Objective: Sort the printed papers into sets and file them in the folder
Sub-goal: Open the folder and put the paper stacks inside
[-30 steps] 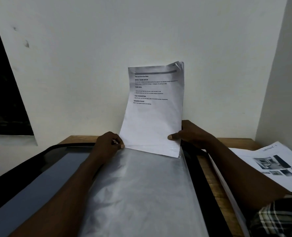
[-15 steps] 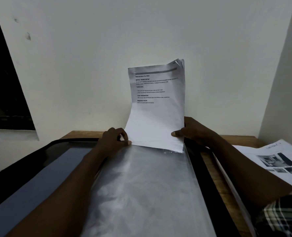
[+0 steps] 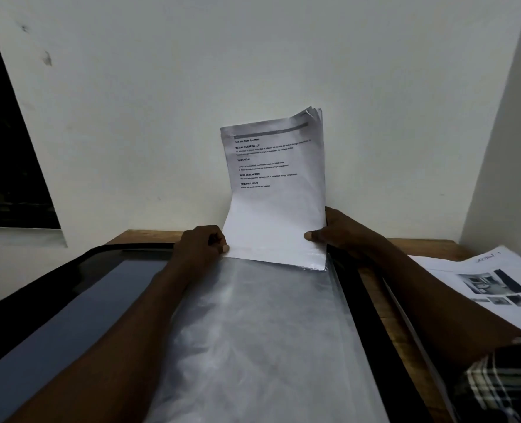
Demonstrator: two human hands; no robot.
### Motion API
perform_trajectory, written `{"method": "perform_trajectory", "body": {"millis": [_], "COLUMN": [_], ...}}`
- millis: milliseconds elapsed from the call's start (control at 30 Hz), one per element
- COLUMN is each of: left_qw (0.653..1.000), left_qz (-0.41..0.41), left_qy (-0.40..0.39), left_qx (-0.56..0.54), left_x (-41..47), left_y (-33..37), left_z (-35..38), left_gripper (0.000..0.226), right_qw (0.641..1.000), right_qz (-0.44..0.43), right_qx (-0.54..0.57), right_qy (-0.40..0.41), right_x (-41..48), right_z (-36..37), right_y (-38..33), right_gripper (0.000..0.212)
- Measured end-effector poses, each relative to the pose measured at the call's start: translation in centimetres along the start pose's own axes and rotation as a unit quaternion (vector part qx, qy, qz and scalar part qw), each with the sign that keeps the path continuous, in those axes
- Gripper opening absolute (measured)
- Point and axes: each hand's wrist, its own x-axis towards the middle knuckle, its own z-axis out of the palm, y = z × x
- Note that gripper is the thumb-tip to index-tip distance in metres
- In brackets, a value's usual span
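A set of printed papers [image 3: 276, 190] stands upright against the wall, its lower end tucked into the top of a clear plastic sleeve [image 3: 253, 337] of the open black folder [image 3: 372, 315]. My right hand [image 3: 341, 233] grips the set at its lower right edge, thumb on the front sheet. My left hand [image 3: 199, 247] pinches the sleeve's top left corner beside the papers' lower left edge. The top sheet shows headed text; several sheets fan out at its upper right corner.
The folder lies open on a wooden table [image 3: 417, 244] set against a white wall. A grey inner cover [image 3: 70, 319] spreads to the left. More printed papers with photos [image 3: 497, 282] lie at the right.
The paper set has slid slightly further down into the sleeve. Both hands keep their hold at the sleeve's mouth, shifting only slightly.
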Motion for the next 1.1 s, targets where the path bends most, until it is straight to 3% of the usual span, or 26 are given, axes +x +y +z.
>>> {"method": "perform_trajectory", "body": {"millis": [133,233,500,667,800,933,1033,1100], "left_qw": [1.0,0.998,0.999,0.998,0.999,0.999,0.999,0.998], "left_qz": [-0.001,0.003,0.03,0.049,0.04,0.025,0.027,0.038], "left_qy": [-0.018,-0.04,-0.016,-0.03,-0.022,-0.025,-0.024,-0.036], "left_qx": [0.025,0.057,-0.005,-0.011,-0.02,0.006,0.025,0.025], "left_x": [0.2,0.2,-0.2,-0.2,0.1,0.2,0.2,0.0], "left_y": [-0.2,-0.5,0.0,0.2,0.2,0.1,0.3,0.8], "left_z": [-0.2,-0.6,-0.5,-0.3,-0.3,-0.1,0.0,0.1], "left_gripper": [0.018,0.027,0.032,0.01,0.008,0.01,0.013,0.016], "right_qw": [1.0,0.999,1.0,1.0,1.0,0.994,0.992,0.998], "right_qz": [-0.004,-0.008,-0.013,-0.01,0.0,0.026,0.041,0.033], "right_qx": [-0.001,-0.02,0.023,0.001,0.002,-0.091,-0.101,-0.057], "right_qy": [0.016,0.025,0.013,-0.004,-0.01,-0.047,-0.058,-0.018], "right_x": [0.0,0.0,-0.1,0.1,0.0,0.2,0.3,0.2], "right_z": [0.5,0.8,1.0,0.9,0.8,1.3,1.3,1.0], "right_y": [0.0,0.1,0.2,0.4,0.4,0.0,0.0,0.3], "right_gripper": [0.054,0.055,0.052,0.053,0.051,0.052,0.042,0.021]}}
